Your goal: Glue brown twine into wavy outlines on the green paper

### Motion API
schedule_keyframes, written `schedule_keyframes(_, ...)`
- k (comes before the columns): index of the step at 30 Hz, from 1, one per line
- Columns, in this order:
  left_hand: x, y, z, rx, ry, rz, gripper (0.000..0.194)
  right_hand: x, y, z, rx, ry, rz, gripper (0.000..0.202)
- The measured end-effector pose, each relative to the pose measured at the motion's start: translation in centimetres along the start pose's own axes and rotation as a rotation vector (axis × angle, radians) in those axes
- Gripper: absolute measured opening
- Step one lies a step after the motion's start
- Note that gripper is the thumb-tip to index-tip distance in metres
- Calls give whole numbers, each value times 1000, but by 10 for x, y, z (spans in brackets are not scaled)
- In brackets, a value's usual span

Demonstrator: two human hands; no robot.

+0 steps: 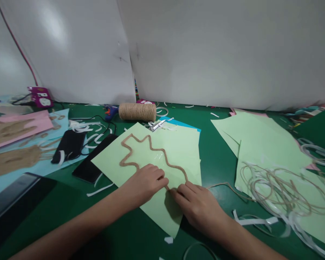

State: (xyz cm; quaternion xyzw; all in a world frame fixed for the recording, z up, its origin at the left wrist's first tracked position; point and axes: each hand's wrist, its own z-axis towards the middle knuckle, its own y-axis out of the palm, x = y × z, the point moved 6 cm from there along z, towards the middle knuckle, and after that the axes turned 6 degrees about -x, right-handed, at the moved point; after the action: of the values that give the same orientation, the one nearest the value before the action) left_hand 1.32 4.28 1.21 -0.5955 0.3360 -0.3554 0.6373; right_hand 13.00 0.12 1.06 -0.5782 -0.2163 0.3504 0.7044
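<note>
A light green sheet of paper lies turned at an angle in front of me, over other sheets. Brown twine runs along it in a wavy, hand-like outline. My left hand rests on the sheet, fingers closed on the twine near the outline's lower end. Close by on the right, my right hand pinches the same twine at the paper's edge, its fingertips partly hidden. From beyond my right hand, a loose strand trails right to a tangled heap of twine.
A twine spool and a blue glue gun lie at the back. Black phones and pink and blue sheets with brown shapes are on the left. More green sheets and white paper strips lie right. A white panel stands behind.
</note>
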Motion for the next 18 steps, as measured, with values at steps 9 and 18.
schedule_keyframes(9, 12, -4, -1, 67, 88, 155, 13, 3, 1, -1, -13, -41, -63, 17)
schedule_keyframes(18, 7, -7, -4, 51, 18, -15, 18, 7, 2, 0, -109, -39, 1, 22)
